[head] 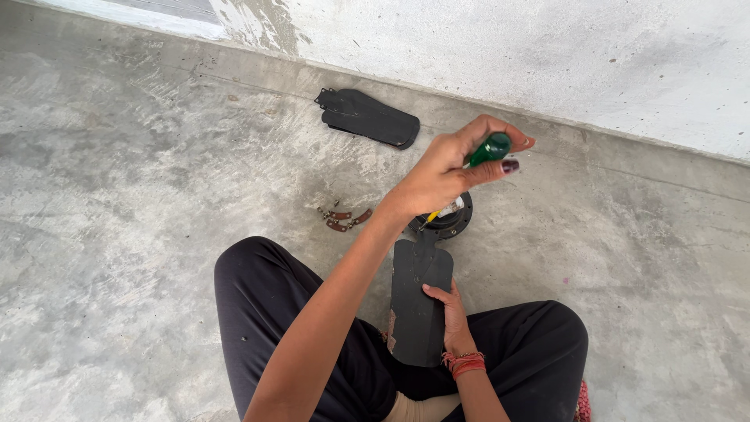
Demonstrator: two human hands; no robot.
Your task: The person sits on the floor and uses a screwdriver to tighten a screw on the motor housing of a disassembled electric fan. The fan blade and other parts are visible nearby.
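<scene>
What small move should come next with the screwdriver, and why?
Probably keep turning the screwdriver at the fan hub: the left hand has it upright over the hub, while the right hand steadies the attached blade.

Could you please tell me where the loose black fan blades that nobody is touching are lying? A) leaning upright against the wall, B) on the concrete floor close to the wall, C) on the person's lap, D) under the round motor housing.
B: the stacked loose black fan blades lie flat on the grey concrete floor near the foot of the pale wall, well away from both hands.
</scene>
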